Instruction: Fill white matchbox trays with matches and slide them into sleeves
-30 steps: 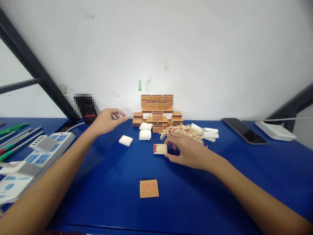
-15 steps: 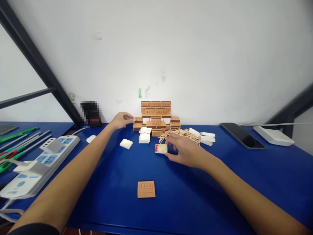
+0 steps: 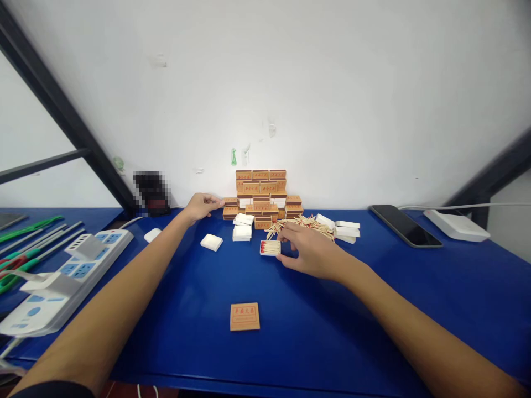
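My left hand (image 3: 202, 206) reaches to the left end of a stack of orange matchboxes (image 3: 261, 188), its fingers stretched out and the tips touching the end boxes. My right hand (image 3: 309, 249) pinches the right end of a white matchbox tray (image 3: 270, 249), which lies on the table filled with red-tipped matches. Behind that hand spreads a loose pile of matches (image 3: 307, 222), partly hidden by it. A flat orange matchbox sleeve (image 3: 244, 317) lies nearer to me. White trays (image 3: 243, 228) sit before the stack, and a single white tray (image 3: 211, 242) lies to their left.
More white trays (image 3: 347, 229) lie right of the matches. A black phone (image 3: 404, 225) and a white box-shaped device (image 3: 456, 225) rest at the right. On the left are a power strip (image 3: 68, 282) with plugs and several green-handled tools (image 3: 33, 254). A wall stands behind.
My left fingers have moved slightly right, against the stack's end. My right hand stays at the filled tray. The whole view has shifted slightly.
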A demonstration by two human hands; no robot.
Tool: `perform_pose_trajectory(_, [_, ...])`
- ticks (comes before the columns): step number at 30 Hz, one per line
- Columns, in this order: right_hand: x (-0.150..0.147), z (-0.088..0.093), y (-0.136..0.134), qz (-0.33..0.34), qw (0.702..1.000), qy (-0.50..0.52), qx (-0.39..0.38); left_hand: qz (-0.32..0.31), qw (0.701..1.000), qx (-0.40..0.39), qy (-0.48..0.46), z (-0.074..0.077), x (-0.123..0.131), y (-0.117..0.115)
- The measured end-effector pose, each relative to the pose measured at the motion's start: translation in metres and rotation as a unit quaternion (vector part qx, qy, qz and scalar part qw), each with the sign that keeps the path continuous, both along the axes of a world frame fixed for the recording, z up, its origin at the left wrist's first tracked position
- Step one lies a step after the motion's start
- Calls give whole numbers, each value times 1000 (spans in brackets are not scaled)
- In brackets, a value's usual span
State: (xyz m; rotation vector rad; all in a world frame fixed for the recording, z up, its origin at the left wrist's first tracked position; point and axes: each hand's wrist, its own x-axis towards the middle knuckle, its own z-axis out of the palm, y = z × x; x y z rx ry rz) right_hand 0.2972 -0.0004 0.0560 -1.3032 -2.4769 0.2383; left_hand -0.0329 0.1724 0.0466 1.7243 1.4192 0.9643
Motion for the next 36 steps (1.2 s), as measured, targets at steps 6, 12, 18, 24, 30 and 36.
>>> perform_pose_trajectory(6, [1,0,1,-3,1000,1,0,-7,999,15,-36,10,-9,-16])
perform_pose_trajectory(12, [2,2,2,-14,1000,13,10,-20,996,28,-86,14,-20,-45])
perform_pose_trajectory(18, [-1,9,4,-13,983,160,-93,-49,990,46,-121,14,-13,-85])
perform_pose_trajectory(24, [-1,2,12,-27,976,195,-89,-194,970,-15,-146,6,14,-105])
perform_pose_trajectory(30, [-4,0,14,-29,977,200,-66,-225,966,-29,-122,-4,19,-102])
perform_pose_trajectory(36, [-6,-1,15,-10,961,261,-86,-207,969,-42,-132,-3,20,-104])
